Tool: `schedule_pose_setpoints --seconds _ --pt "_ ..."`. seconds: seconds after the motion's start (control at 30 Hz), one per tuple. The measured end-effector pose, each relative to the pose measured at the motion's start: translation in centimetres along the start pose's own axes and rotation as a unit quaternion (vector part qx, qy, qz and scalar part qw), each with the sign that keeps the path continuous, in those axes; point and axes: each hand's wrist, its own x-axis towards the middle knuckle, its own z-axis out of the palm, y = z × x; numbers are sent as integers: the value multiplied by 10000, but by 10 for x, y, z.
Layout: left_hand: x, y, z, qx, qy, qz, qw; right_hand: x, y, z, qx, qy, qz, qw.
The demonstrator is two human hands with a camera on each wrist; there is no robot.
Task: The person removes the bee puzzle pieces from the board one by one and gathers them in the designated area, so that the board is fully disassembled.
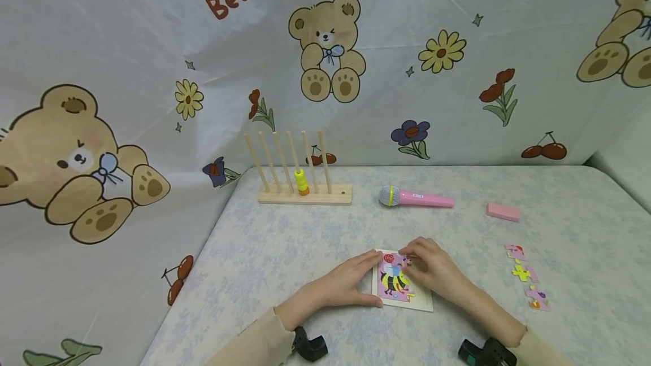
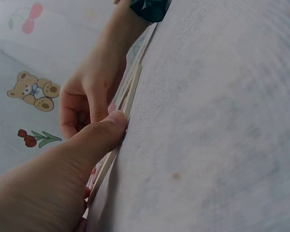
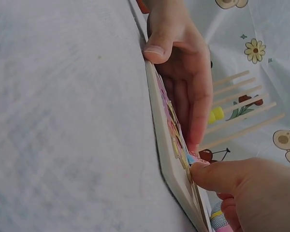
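Observation:
A small puzzle board (image 1: 421,301) with a white frame lies on the table, with a bee picture of fitted pieces (image 1: 393,282) inside. My left hand (image 1: 342,282) spans its left side, fingertips on the upper left corner and thumb on the lower left edge. In the left wrist view, that thumb (image 2: 108,129) presses at the board's edge. My right hand (image 1: 432,267) pinches a puzzle piece (image 1: 407,262) over the upper right of the picture, its fingers partly covering it. In the right wrist view, the right thumb (image 3: 217,175) sits close against the picture's surface.
Several loose puzzle pieces (image 1: 521,271) lie to the right of the board. Behind them is a pink block (image 1: 503,212). A pink toy microphone (image 1: 424,199) and a wooden peg stand (image 1: 325,197) with yellow and orange beads (image 1: 300,181) stand toward the back, before a bear-print cloth (image 1: 386,112).

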Motion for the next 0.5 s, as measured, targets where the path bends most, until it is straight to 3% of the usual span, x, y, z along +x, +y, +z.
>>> schedule_pose_setpoints --seconds 0.17,0.5 --pt "1 -1 0 -15 60 53 10000 0 1 1 -16 108 -163 9998" --pt "0 1 -2 10 102 218 9997 -1 2 1 221 61 204 9995"
